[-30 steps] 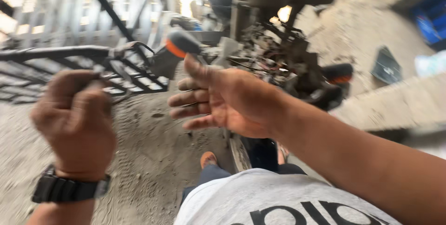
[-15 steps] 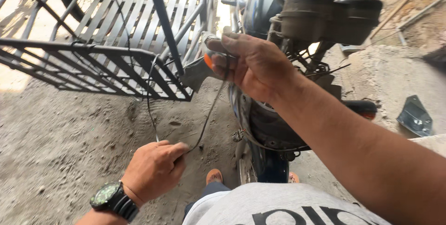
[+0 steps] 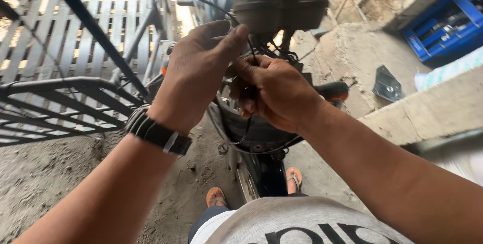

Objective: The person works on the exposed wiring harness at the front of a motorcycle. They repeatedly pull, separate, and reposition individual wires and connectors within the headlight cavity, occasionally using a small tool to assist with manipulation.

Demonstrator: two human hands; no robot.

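Black cable (image 3: 250, 104) sits pinched in my right hand (image 3: 271, 93), fingers curled tight round it. My left hand (image 3: 198, 67) grips near the gauges (image 3: 279, 5), fingers pressed together, above the motorbike (image 3: 261, 168).

Black wristwatch (image 3: 160, 135), grey printed shirt (image 3: 302, 224), orange sandals (image 3: 217, 196)

Daylight scene, bright and even, strongest glare blown white behind the slatted gate (image 3: 60, 37) and beside the motorcycle (image 3: 261, 123) at top centre, soft shadows under the forearms, wide-angle stretch at the edges — lower right corner smeared, hands fairly sharp.
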